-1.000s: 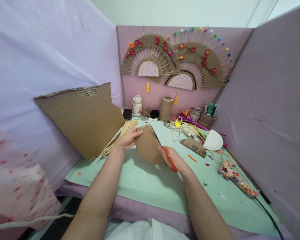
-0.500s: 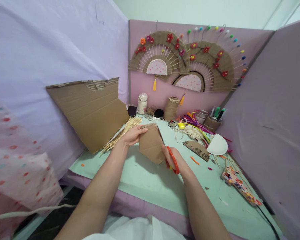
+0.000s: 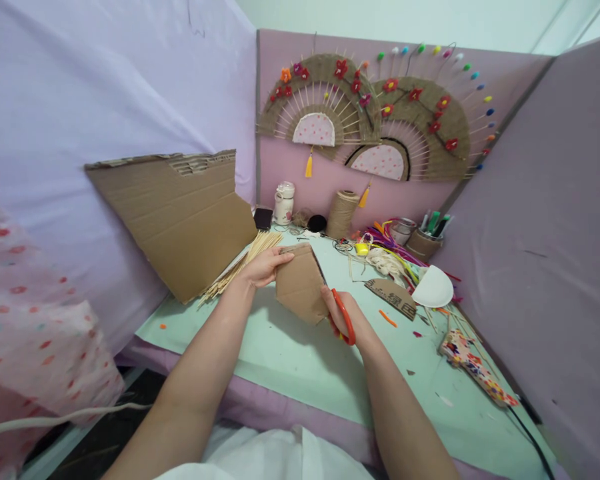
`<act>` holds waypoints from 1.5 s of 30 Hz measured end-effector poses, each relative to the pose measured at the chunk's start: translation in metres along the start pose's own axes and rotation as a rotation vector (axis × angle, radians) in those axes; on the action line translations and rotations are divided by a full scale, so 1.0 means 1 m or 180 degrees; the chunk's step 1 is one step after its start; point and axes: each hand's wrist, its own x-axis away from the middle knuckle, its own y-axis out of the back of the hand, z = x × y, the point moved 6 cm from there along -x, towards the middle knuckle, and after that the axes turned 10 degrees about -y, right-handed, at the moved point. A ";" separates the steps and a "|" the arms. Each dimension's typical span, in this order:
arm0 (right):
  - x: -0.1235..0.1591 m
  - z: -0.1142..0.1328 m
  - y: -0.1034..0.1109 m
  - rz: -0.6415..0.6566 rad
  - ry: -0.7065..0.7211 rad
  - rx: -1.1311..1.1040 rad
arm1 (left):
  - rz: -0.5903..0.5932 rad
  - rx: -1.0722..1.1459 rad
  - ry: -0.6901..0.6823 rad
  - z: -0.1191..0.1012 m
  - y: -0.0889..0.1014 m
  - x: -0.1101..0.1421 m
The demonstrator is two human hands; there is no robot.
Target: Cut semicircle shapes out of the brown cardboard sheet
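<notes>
Between my two hands a small brown piece of cardboard (image 3: 301, 287) is held up over the pale green tabletop. My left hand (image 3: 264, 267) pinches its upper left edge, thumb on the face toward me. At the lower right edge is my right hand (image 3: 341, 312), closed on a pair of orange-handled scissors (image 3: 347, 319); the thumb also rests against the cardboard. The scissor blades are mostly hidden behind the cardboard and hand. A bundle of thin wooden sticks (image 3: 243, 268) lies just beyond my left wrist.
A large cardboard sheet (image 3: 180, 220) leans at the left. Along the back stand a white bottle (image 3: 283, 203), a twine spool (image 3: 343, 215) and a pen holder (image 3: 424, 244). To the right lie a cut cardboard arc (image 3: 391, 297), a white half-disc (image 3: 433, 287) and a flower-patterned glue gun (image 3: 475, 367).
The view has shifted slightly. Both hands keep their hold on the cardboard and scissors, with little visible movement between them.
</notes>
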 end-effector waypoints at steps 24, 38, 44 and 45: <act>-0.002 -0.006 -0.003 0.0261 -0.0059 -0.0118 | 0.0079 -0.0095 0.0540 0.011 -0.004 0.005; 0.004 -0.001 -0.008 0.0040 -0.0164 -0.0291 | 0.0126 -0.0041 0.0447 0.010 0.000 0.004; -0.002 -0.001 -0.003 -0.0238 0.0119 -0.0367 | 0.0264 -0.0030 0.0495 0.008 -0.009 0.006; -0.005 -0.002 -0.001 -0.0254 0.0112 -0.0415 | 0.0226 -0.0045 0.0517 0.008 -0.009 0.007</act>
